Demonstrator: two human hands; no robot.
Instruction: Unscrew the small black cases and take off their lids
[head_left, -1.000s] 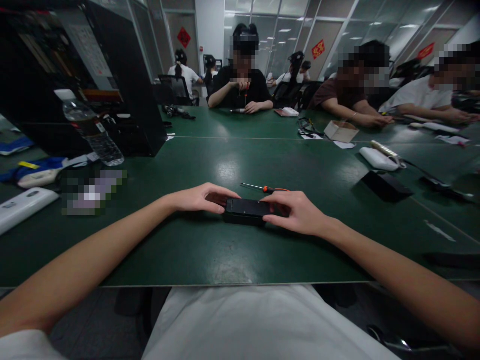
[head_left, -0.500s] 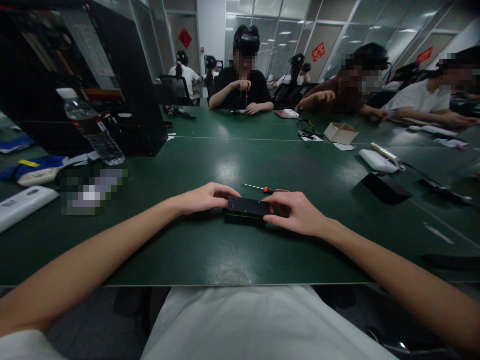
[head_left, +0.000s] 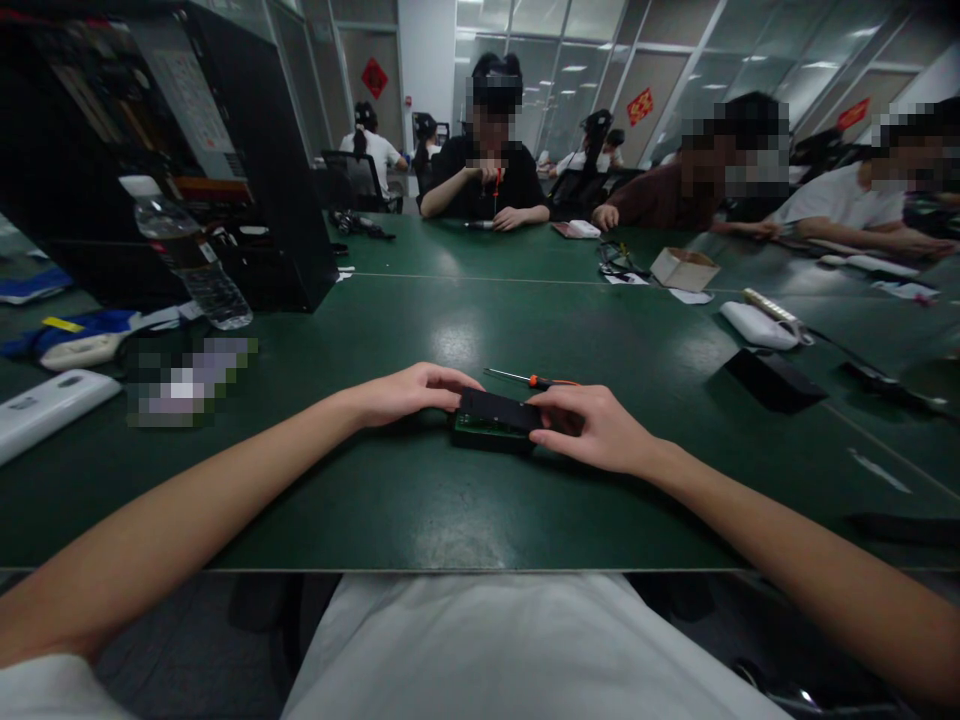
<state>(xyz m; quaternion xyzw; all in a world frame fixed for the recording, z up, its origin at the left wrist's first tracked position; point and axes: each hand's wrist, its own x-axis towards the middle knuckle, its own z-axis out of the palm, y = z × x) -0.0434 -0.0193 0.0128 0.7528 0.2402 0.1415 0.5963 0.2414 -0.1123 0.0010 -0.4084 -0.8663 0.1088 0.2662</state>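
Note:
A small black case with a green circuit board inside lies on the green table in front of me. Its flat black cover is tilted up along the near side, so a strip of the board shows. My left hand grips the cover's left end between thumb and fingers. At the opposite end, my right hand has its fingers closed on the cover and the thumb near the case's right corner. Just behind lies a screwdriver with an orange and black handle, partly hidden by my right hand.
To the left stand a water bottle and a large black cabinet. A white device lies at the left edge. On the right are a black box, a white power bank-like object and a small carton. People sit opposite.
The cover has lifted along its near side, and more of the green board now shows. Both my hands stay at its ends. A co-worker on the right has lowered a hand to the table.

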